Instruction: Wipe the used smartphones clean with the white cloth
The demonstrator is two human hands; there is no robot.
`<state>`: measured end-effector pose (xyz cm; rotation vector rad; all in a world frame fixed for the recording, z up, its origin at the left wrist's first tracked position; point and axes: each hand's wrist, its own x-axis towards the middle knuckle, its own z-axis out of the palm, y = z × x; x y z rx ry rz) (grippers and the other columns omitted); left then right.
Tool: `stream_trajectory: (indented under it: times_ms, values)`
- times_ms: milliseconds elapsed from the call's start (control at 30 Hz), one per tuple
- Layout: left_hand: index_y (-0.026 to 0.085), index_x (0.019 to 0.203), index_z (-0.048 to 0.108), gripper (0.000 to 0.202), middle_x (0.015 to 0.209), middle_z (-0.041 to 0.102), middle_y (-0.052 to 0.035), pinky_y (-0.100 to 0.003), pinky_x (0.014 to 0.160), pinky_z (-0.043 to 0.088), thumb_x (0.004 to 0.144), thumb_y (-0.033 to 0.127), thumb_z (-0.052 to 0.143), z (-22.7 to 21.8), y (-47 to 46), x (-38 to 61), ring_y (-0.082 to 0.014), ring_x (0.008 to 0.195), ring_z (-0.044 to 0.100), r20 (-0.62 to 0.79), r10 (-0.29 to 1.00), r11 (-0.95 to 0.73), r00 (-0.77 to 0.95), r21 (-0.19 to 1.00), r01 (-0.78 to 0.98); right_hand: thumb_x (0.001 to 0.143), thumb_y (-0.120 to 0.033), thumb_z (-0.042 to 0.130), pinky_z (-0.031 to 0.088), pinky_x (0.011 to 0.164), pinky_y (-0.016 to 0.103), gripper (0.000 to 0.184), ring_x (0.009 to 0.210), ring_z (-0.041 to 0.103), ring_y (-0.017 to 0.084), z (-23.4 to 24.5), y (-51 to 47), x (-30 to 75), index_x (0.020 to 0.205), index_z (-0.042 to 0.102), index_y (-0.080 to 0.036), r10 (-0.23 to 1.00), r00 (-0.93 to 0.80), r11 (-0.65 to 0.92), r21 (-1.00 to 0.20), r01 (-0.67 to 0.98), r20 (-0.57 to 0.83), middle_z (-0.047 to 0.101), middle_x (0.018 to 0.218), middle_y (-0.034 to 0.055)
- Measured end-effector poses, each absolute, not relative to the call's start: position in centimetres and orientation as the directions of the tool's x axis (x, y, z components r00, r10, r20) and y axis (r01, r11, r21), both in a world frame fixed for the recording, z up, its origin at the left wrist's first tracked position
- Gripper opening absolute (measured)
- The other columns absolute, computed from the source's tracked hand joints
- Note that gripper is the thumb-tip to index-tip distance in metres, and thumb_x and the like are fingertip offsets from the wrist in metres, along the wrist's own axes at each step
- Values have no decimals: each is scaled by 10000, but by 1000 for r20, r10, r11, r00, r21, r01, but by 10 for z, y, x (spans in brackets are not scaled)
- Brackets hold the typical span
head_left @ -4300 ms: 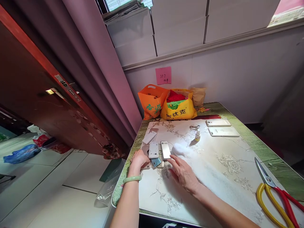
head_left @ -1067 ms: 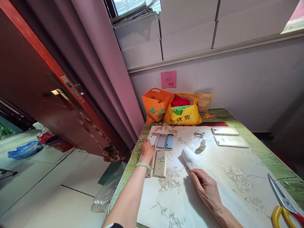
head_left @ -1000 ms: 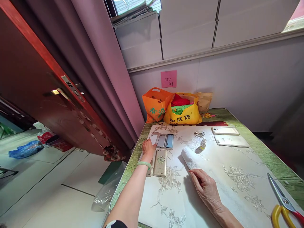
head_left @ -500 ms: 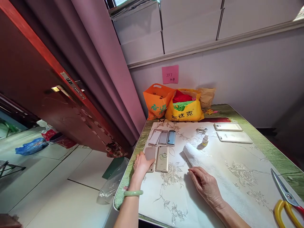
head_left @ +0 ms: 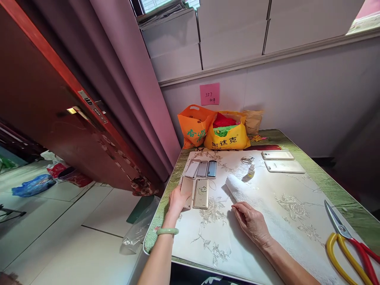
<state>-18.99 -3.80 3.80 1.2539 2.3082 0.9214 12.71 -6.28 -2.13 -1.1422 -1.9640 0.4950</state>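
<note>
My left hand (head_left: 178,198), wearing a green bangle, is closed around the left edge of a pale gold smartphone (head_left: 187,186) and covers part of it. To its right lies a gold phone with a ring holder (head_left: 201,194). Just behind are a white phone (head_left: 192,169), a grey phone (head_left: 202,169) and a small blue-faced phone (head_left: 211,169). My right hand (head_left: 251,223) rests with curled fingers by the edge of a white towel (head_left: 237,189); whether anything is inside them is hidden. A small dropper bottle (head_left: 251,170) stands beyond the towel.
Large scissors (head_left: 341,229) with yellow and red handles lie at the right. Two phones, one gold (head_left: 277,155) and one white (head_left: 285,166), lie at the back right. An orange bag (head_left: 196,126) and a yellow bag (head_left: 227,138) stand against the wall.
The phone in my left hand looks brighter and seems tilted up from the table, farther from me. My right hand keeps its curled pose. The whole view has shifted slightly.
</note>
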Motion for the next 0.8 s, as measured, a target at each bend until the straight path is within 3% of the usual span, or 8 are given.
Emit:
stream_trajectory:
  times_ms: [67,167,233,333,433,533,667,800]
  values:
    - [212,860,642,208,907,771,-103,-395,818,558,720,335,736,39,-44,-180,-284,888,734,-9,851,349,-525,757,553,1031,-367,421,573,719,273,359,815,734,190,-22,-64,127,985,736,-201,849,-284,526,-653,545,446,753,976,78]
    - [201,1117,600,332,1085,758,-107,-369,825,585,841,385,606,43,-53,-154,-237,948,738,-24,870,230,-493,904,361,1032,-352,424,574,709,267,345,821,734,185,-25,-66,127,1006,733,-200,837,-282,541,-636,551,468,750,998,76]
    - [202,1249,556,509,1170,735,-136,-421,831,600,795,386,692,49,-58,-131,-279,1034,725,-135,910,67,-393,981,-181,1032,-333,422,575,708,269,332,822,731,181,-27,-66,127,1018,729,-208,825,-268,553,-619,557,497,749,1005,72]
    - [158,1257,588,501,1270,693,-193,-476,858,607,806,338,709,55,-61,-94,-337,1204,655,-238,966,133,-102,794,-593,1027,-292,419,574,795,304,311,913,721,194,-24,-62,125,1081,717,-223,801,-207,558,-572,601,562,738,1091,82]
    - [108,1198,643,412,1260,697,-215,-452,871,607,818,263,680,53,-58,-64,-341,1209,653,-261,963,231,62,688,-689,969,-307,525,488,1023,457,360,1222,609,301,-18,-53,126,1299,640,-220,801,-140,473,-471,745,583,628,1363,136]
    - [90,1204,655,411,1209,722,-206,-387,814,611,849,296,657,44,-50,-47,-294,1068,715,-280,947,304,157,626,-718,866,-349,662,415,1059,544,676,1349,481,392,-13,-44,132,1493,472,-183,867,-112,321,-373,871,485,501,1494,199]
    - [116,1280,630,530,1157,739,-188,-380,724,600,897,479,580,35,-33,-42,-248,874,728,-279,929,364,245,558,-746,903,-338,643,436,959,460,565,1164,589,328,-12,-45,145,1445,529,-224,908,-192,323,-331,887,371,646,1302,149]
    - [170,1340,601,549,1197,724,-157,-381,794,594,899,492,550,38,-14,-42,-221,901,709,-237,938,343,253,541,-767,885,-498,687,408,929,424,421,1020,606,282,-6,-54,153,1214,679,-236,859,-343,481,-366,797,381,692,1118,102]
